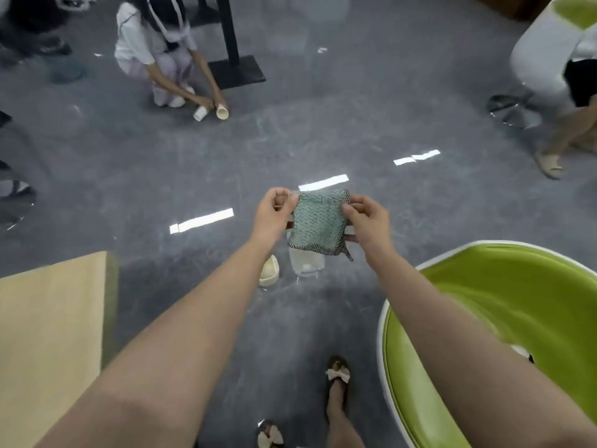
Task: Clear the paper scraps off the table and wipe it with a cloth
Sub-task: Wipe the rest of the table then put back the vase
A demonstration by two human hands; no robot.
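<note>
Cloth (318, 221) is green mesh with a dark edge, held up in the air over the floor (323, 124), not on the bench (48, 318). Left hand (274, 210) pinches the cloth's left top edge, right hand (366, 218) pinches its right side, so both hands are clamped on the cloth and stretch it flat between them. Bench is well to the left of the cloth and nearer the camera; only a pale corner of it shows and no paper scraps are visible on that part, so I can't tell whether clearing is done. Risks, as I judge them: both grips are fingertip pinches on the edges, so a slip on one side leaves the cloth hanging or drops it onto the floor, and then floor dirt goes onto the bench. Directly under the cloth sits a clear plastic container (306, 261) on the floor, with something small and pale at its bottom, too blurred to name; a dropped cloth could land on it. Just left of that lies a cream cup (269, 270), contents not visible. Far beyond the cloth, another person (151, 50) crouches at two paper cups (211, 112) on their sides. Green chair (517, 318) sits right of the cloth, close to the right arm, so an elbow could clip it on the swing to the bench.
</note>
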